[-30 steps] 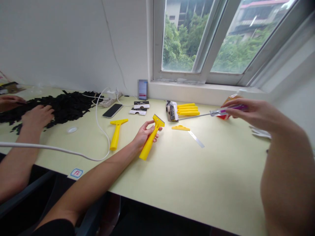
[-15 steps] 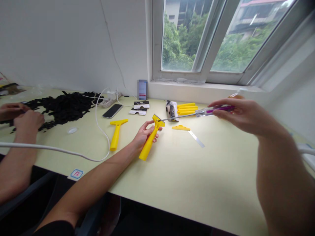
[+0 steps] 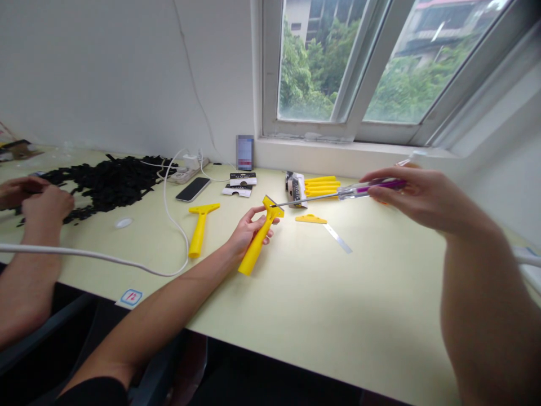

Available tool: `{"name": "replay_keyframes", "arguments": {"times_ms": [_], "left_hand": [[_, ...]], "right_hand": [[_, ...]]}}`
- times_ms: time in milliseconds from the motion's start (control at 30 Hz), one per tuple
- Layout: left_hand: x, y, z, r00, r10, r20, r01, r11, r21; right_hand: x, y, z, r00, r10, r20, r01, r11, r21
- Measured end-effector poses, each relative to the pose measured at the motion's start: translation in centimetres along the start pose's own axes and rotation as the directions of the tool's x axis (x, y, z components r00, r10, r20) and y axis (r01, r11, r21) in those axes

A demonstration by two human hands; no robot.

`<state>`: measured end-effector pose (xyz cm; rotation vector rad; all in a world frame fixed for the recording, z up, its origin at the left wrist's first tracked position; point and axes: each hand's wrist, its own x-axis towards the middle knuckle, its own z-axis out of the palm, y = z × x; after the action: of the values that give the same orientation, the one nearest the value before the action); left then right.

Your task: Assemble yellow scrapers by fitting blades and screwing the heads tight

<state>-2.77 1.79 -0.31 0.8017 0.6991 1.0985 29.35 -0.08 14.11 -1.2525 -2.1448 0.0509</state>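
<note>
My left hand (image 3: 250,228) is closed round the neck of a yellow scraper handle (image 3: 256,248), its wide head tilted up. In my right hand (image 3: 418,194) is a screwdriver (image 3: 355,192) with a clear and purple grip, held nearly level. Its tip meets the scraper head, by a small hole; the exact seat is too small to tell. Just right of the head, a yellow blade cover (image 3: 310,219) lies on the table, with a thin metal blade (image 3: 338,238) touching its end. Another yellow scraper handle (image 3: 202,228) lies left of my left hand.
Several yellow handles (image 3: 323,185) lie at the back beside black-and-white packaging (image 3: 296,189). A phone (image 3: 193,189), a propped phone (image 3: 244,153) and cards (image 3: 239,185) are further left. A white cable (image 3: 127,262) crosses the left side. Another person's hands (image 3: 46,200) are at a black heap (image 3: 114,180).
Almost nothing differs. My right hand and the screwdriver have shifted very slightly to the right, with the tip still at the scraper head.
</note>
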Motion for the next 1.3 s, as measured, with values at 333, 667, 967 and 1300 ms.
{"name": "replay_keyframes", "arguments": {"times_ms": [333, 667, 967, 1300], "left_hand": [[-0.2, 0.2, 0.2, 1.0, -0.008, 0.007, 0.008, 1.0, -0.026], [-0.3, 0.3, 0.1, 0.999, 0.011, 0.045, -0.009, 0.999, -0.039], [-0.5, 0.4, 0.5, 0.998, 0.026, 0.053, -0.022, 0.997, -0.074], [-0.4, 0.8, 0.1, 0.997, 0.071, -0.014, -0.071, 0.995, -0.067]], "right_hand": [[0.0, -0.1, 0.0, 0.999, 0.045, 0.015, -0.045, 0.999, 0.019], [0.1, 0.1, 0.4, 0.987, 0.161, 0.023, -0.162, 0.975, 0.152], [0.4, 0.0, 1.1, 0.953, 0.303, 0.001, -0.293, 0.919, 0.265], [0.3, -3.8, 2.0, 0.955, 0.225, -0.195, -0.22, 0.974, 0.049]]}}
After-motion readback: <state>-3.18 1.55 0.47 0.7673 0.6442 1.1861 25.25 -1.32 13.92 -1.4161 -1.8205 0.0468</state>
